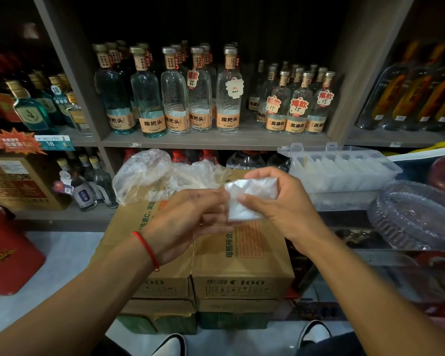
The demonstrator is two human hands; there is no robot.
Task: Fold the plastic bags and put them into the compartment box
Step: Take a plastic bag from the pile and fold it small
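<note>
Dark shelves point(216, 141) of clear bottles point(175, 93) fill the background above four stacked cartons point(242, 260), two across and two deep. A loose pile of plastic bags point(149, 173) lies on the cartons' far edge. To the right sits one open compartment box point(344, 173), its slots holding folded bags. Both forearms reach forward, wrists raised. The right hand point(280, 201) has its grip closed on one folded bag point(249, 199); the left hand point(188, 217) pinches that bag's left edge.

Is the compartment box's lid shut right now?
No: the clear compartment box sits with its lid swung back, and folded bags show in its open compartments.
</note>
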